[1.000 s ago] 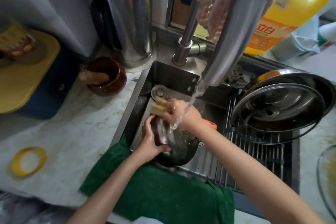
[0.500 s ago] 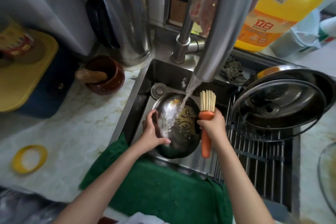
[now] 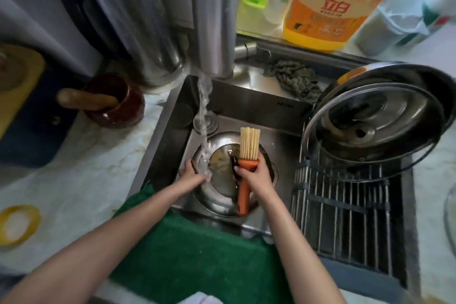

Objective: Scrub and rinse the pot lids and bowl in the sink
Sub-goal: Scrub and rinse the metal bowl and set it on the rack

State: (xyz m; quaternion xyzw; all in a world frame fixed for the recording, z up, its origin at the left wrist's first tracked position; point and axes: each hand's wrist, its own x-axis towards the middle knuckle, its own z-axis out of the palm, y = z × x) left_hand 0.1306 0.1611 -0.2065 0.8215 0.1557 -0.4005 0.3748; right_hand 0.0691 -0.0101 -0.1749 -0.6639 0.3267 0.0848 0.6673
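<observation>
At a kitchen sink [image 3: 246, 106], a person rinses a round stainless-steel dish [image 3: 219, 195], lid or bowl is hard to tell, under water [image 3: 204, 118] running from the steel tap [image 3: 212, 20]. The hands are apart. The left hand [image 3: 195, 175] grips the dish's left rim where the stream lands. The right hand [image 3: 254, 175] is wrapped round an orange-handled bamboo-bristle brush [image 3: 249, 145], bristles pointing up.

Wet steel like this is probably light and stiff but slippery, so the rim looks the safest hold.

To the right, a wire drying rack [image 3: 345, 217] across the basin carries a large domed steel pot lid [image 3: 370, 126] with a rimmed lid leaning on it. On the marble tabletop [image 3: 74, 180], a brown glazed mortar [image 3: 118, 116] holds a wooden pestle [image 3: 84, 101]. A green towel [image 3: 187, 254] drapes the front edge.
</observation>
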